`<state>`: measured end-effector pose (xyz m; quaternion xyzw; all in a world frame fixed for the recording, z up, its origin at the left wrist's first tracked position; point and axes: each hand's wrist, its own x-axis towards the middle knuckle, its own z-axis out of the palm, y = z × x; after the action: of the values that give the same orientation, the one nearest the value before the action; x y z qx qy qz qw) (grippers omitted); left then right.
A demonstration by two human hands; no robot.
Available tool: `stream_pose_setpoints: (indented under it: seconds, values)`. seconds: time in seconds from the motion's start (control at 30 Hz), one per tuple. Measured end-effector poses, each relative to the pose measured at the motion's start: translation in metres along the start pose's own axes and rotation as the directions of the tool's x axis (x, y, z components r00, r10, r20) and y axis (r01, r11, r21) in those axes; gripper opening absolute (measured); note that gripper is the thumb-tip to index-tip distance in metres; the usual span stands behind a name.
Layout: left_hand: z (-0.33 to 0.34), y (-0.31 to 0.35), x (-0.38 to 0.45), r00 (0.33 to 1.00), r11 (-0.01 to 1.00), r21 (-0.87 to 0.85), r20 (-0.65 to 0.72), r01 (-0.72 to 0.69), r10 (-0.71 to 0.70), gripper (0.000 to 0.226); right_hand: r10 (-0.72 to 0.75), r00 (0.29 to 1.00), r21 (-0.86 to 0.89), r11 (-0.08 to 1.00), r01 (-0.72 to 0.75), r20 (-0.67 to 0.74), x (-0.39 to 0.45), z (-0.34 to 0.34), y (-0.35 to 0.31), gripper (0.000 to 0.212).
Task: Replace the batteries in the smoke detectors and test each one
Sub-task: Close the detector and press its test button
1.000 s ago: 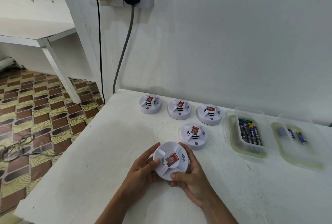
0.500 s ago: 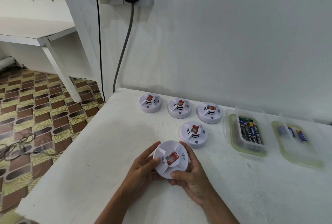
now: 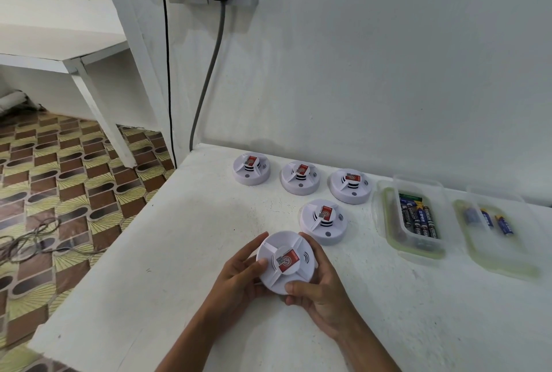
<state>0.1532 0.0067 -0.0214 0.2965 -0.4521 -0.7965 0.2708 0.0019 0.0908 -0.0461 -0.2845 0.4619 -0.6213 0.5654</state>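
Both hands hold one smoke detector point(image 3: 285, 262) just above the near part of the bench point(image 3: 167, 252). The left hand point(image 3: 236, 277) has its grip curled round the left edge, thumb on the face; the right hand point(image 3: 321, 286) has its grip wrapped round the right and near rim. This looks like the opening step. Next, the cover likely needs twisting off to reach the batteries. Fresh batteries point(image 3: 418, 217) lie in a tray point(image 3: 385, 222) at right.
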Motion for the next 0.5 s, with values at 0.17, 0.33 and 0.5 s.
stream_pose_setpoints:
  seconds: [0.17, 0.33, 0.5]
  values:
    - [-0.0005, -0.0007, 0.0005, 1.000, 1.000, -0.001, 0.000, 0.001, -0.001, 0.052, 0.002, 1.000, -0.002, 1.000, -0.002, 0.000, 0.0000, -0.0004, 0.0004, 0.084]
    - [-0.0012, -0.0014, 0.0006, 1.000, 1.000, -0.014, -0.001, -0.001, 0.001, 0.052, 0.007, 1.000, -0.007, 1.000, -0.007, -0.008, 0.0002, 0.0000, 0.0005, 0.082]
    - [-0.0010, -0.0019, 0.0005, 1.000, 1.000, -0.003, -0.008, -0.001, 0.001, 0.051, 0.002, 1.000, 0.006, 1.000, -0.002, 0.000, 0.0004, 0.0002, 0.0014, 0.085]
